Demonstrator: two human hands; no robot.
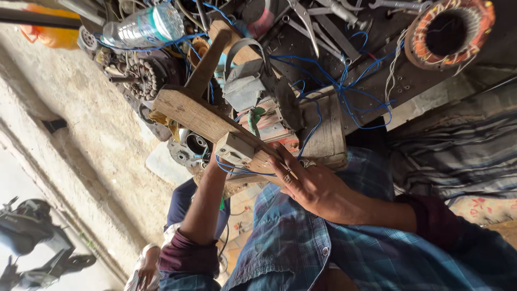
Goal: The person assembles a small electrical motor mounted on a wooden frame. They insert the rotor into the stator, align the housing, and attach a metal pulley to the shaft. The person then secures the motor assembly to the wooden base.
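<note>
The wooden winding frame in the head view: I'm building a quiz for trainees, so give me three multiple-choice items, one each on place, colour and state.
1. Where does the round stator with copper windings lie?
A. upper right of the view
B. lower left
C. in a hand

2. What colour are the loose wires on the bench?
A. red
B. blue
C. yellow

3. What is the right hand doing?
A. hanging free
B. holding the plastic bottle
C. resting against the wooden frame

Answers: 1 A, it sits at the bench's top right; 2 B, blue strands cross the bench; 3 C, its fingers lie on the frame's board.
</note>
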